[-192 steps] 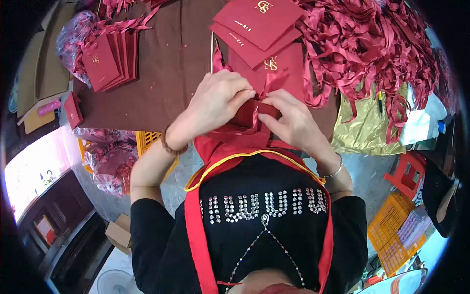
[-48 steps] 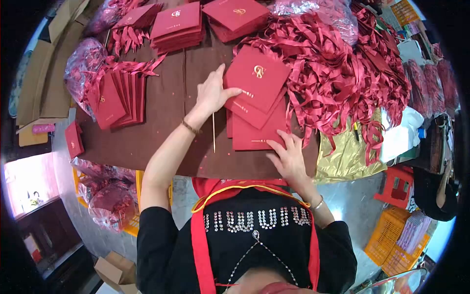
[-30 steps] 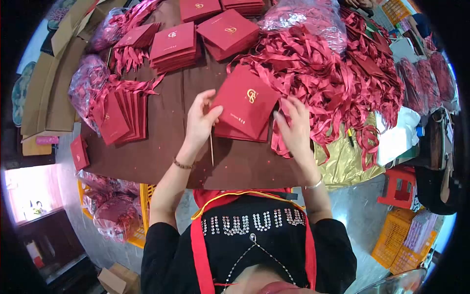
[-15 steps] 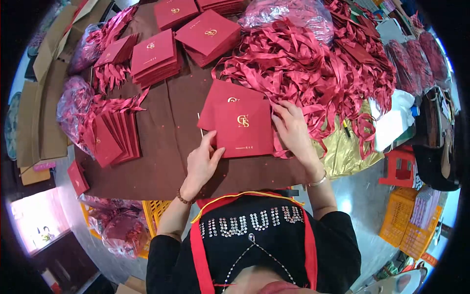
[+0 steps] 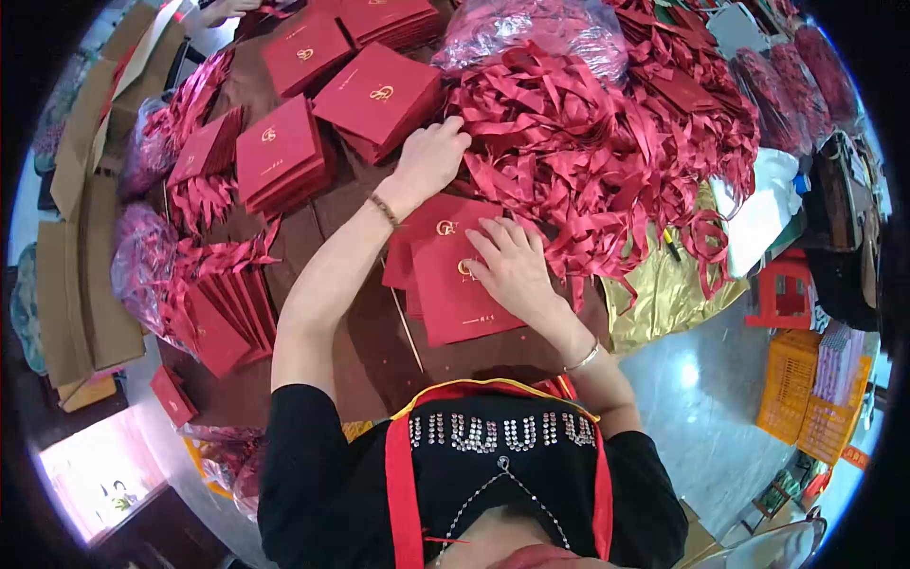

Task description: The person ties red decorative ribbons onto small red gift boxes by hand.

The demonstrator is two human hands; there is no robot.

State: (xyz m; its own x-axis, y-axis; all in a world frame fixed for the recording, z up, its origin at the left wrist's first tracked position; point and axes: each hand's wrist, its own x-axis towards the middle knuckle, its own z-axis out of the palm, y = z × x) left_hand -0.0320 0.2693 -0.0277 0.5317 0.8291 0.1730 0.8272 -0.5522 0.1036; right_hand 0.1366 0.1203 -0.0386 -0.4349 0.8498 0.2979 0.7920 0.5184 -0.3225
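My left hand (image 5: 433, 159) is stretched out at the near edge of the ribbon pile (image 5: 569, 142), its fingers curled together at the red ribbons; what they hold is too small to make out. My right hand (image 5: 512, 267) lies with spread fingers on the front red card (image 5: 462, 308), which has gold lettering. Behind that one, another red card (image 5: 438, 216) pokes out and partly overlaps it. Just beyond my left wrist stands a stack of red cards (image 5: 379, 93).
More red stacks (image 5: 277, 152) stand at the back left, fanned cards (image 5: 227, 322) at the left. Plastic bags (image 5: 142, 261) and cardboard (image 5: 95, 294) line the left side. Gold foil (image 5: 668, 289) lies at the right. Another person's hand (image 5: 230, 9) shows at the top left.
My left hand has left the cards' lower left corner and reached forward to the ribbons. My right hand has moved from the right edge onto the front card. The view has shifted.
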